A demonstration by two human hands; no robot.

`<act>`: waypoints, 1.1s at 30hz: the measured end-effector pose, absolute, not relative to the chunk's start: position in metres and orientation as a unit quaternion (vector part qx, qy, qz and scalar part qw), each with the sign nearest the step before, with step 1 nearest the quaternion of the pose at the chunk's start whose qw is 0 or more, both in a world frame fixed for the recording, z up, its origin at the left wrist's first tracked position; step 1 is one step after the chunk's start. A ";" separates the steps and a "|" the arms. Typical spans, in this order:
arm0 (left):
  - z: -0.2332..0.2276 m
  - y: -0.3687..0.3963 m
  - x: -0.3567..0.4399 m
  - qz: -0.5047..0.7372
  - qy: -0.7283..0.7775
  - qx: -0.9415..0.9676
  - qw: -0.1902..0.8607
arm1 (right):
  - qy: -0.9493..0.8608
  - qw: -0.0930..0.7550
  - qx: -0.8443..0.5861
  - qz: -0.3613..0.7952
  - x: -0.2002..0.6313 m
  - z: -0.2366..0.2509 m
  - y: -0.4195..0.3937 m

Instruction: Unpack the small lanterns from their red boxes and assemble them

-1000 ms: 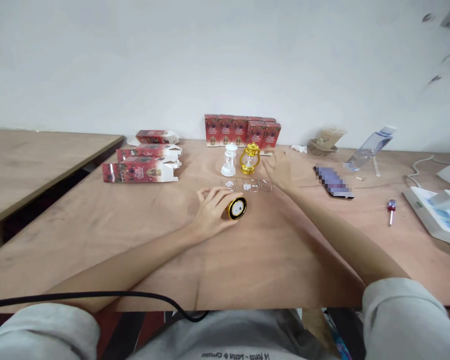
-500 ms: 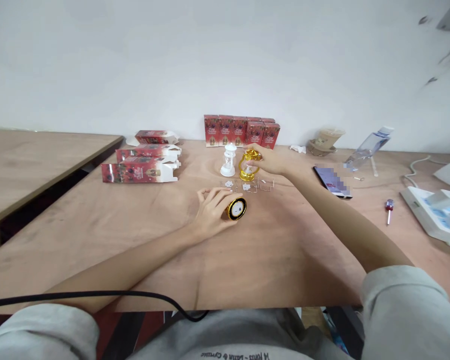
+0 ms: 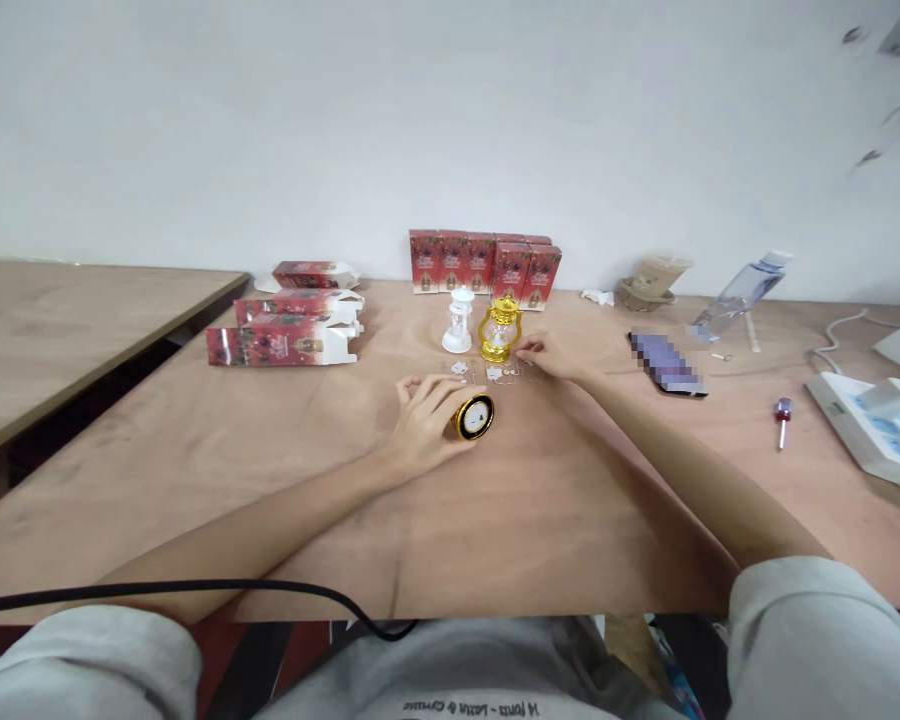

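Our left hand [image 3: 426,412] cups the gold-rimmed round base [image 3: 473,417] on its side, pinning it to the bench [image 3: 540,500]; our right hand [image 3: 551,357], fingers loosely curled, touches small wire parts [image 3: 506,372] just before the gold lantern [image 3: 499,328], beside 1 white lantern [image 3: 459,320]

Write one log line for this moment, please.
left hand: holds round gold-rimmed lantern base | right hand: on small wire pieces beside upright gold lantern

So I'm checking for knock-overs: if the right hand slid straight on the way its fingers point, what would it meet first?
Probably the gold lantern: the right hand points left toward its base, small wire pieces lying just beside; depth is unclear.
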State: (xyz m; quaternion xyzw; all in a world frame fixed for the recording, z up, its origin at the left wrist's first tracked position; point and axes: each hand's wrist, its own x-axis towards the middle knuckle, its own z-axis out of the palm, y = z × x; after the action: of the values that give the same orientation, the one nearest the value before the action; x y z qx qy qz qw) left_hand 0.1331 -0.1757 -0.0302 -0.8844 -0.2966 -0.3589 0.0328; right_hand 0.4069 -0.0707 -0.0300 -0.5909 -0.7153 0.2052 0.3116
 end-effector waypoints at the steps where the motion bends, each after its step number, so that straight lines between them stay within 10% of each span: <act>1: -0.030 -0.176 0.133 -0.359 -0.297 -0.884 0.032 | -0.718 0.316 -0.587 0.200 0.405 -0.031 -0.073; 11: -0.030 -0.175 0.134 -0.371 -0.294 -0.881 0.021 | -0.574 0.613 -0.542 0.039 0.350 -0.047 -0.159; 33: -0.034 -0.175 0.134 -0.350 -0.296 -0.883 0.104 | -0.793 0.486 -0.361 -0.072 0.319 -0.037 -0.198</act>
State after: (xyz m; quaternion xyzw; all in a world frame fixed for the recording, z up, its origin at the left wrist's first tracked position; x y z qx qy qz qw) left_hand 0.1338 -0.1745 -0.0337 -0.8829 -0.2958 -0.3496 0.1036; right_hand 0.3187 -0.1979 -0.0373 -0.3610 -0.7928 -0.0716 0.4858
